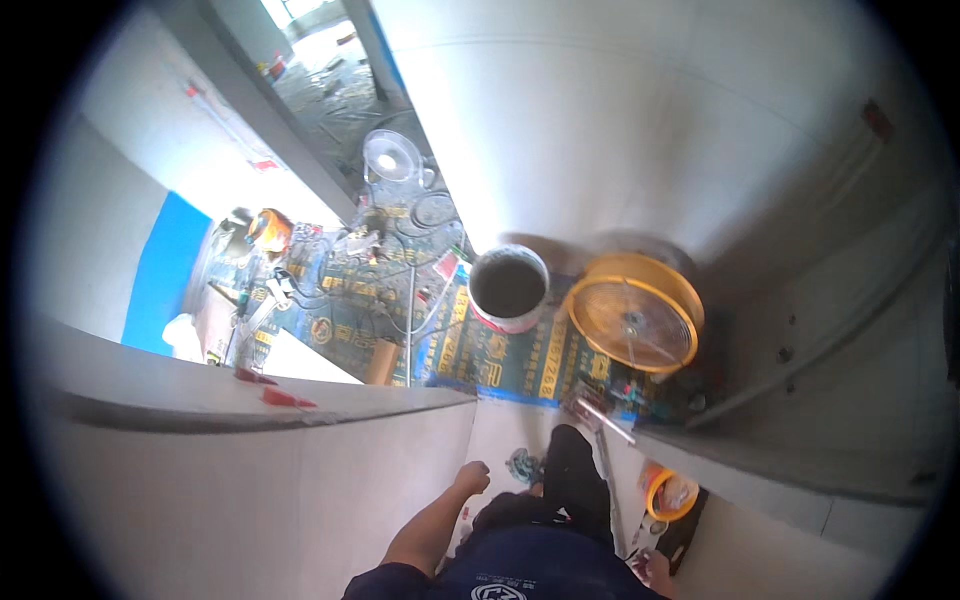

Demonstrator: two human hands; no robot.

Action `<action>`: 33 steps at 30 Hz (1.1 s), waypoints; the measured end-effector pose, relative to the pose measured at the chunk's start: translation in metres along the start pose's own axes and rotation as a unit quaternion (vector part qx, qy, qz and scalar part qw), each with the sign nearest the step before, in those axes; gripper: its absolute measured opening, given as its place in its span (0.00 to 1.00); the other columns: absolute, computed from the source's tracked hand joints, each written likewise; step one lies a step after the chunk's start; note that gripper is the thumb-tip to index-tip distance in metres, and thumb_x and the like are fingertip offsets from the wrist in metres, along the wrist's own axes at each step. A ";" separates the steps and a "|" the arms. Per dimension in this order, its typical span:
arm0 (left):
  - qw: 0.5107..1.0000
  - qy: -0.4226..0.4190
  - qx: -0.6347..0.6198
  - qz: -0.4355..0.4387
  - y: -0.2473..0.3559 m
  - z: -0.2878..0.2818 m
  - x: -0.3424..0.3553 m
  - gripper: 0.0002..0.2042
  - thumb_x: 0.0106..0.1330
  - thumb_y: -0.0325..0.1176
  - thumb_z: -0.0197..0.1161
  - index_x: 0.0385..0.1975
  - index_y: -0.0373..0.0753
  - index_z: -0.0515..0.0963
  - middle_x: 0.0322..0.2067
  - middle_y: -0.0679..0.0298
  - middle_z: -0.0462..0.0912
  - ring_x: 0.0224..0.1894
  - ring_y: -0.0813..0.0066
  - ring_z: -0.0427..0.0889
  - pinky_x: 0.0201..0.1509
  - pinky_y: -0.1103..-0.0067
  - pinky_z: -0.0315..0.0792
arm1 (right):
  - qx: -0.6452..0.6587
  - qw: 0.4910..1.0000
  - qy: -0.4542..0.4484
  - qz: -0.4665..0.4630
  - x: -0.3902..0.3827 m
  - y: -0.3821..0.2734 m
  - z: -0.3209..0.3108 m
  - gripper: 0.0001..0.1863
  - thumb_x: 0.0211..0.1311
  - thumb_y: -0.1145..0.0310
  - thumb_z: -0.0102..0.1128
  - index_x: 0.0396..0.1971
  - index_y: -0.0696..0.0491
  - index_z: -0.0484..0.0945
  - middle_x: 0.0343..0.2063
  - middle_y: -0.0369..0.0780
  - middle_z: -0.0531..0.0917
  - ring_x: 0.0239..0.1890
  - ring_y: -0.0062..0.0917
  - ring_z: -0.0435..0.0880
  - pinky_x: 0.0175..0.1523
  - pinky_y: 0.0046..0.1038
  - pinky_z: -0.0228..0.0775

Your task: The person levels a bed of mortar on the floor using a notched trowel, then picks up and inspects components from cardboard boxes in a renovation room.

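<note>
My left hand (475, 477) hangs in front of my left side with its fingers curled in, and nothing shows in it. A crumpled greenish cloth or bag (522, 465) lies on the pale floor just beyond it. Low on the right, my right hand (652, 568) is partly cut off by my body, and its fingers are too small and blurred to read. Close to that hand is a yellow bucket (672, 494) with things inside. A small round container (658, 527) sits between the bucket and the hand.
A bucket of grey mix (508, 285) and a yellow drum fan (636, 318) stand ahead on printed floor sheeting. Low wall edges flank me on both sides. A metal-edged tool (605, 418) lies at the doorway. Farther left are a white fan (392, 156), cables and an orange bucket (269, 230).
</note>
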State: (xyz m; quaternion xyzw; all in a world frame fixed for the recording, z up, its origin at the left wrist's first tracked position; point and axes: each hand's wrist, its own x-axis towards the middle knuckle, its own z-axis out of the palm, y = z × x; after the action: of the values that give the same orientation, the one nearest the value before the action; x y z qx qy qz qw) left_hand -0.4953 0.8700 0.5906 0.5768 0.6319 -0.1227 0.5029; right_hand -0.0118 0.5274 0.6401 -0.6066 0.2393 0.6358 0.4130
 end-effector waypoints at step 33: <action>0.841 0.212 -0.332 -0.371 -0.150 -0.316 0.154 0.11 0.51 0.34 0.64 0.34 0.49 0.88 0.38 0.55 0.87 0.45 0.57 0.86 0.50 0.65 0.79 | -0.611 0.782 -0.052 -0.113 0.140 -0.291 0.896 0.07 0.63 0.68 0.59 0.36 0.56 0.76 0.28 0.40 0.77 0.24 0.26 0.78 0.25 0.27 0.70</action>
State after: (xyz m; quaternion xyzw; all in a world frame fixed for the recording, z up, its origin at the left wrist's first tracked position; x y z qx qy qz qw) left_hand -0.7524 1.1497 0.5539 0.1092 0.8928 0.0425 0.4349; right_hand -0.2783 1.4402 0.6961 -0.7203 -0.2916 0.6284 0.0360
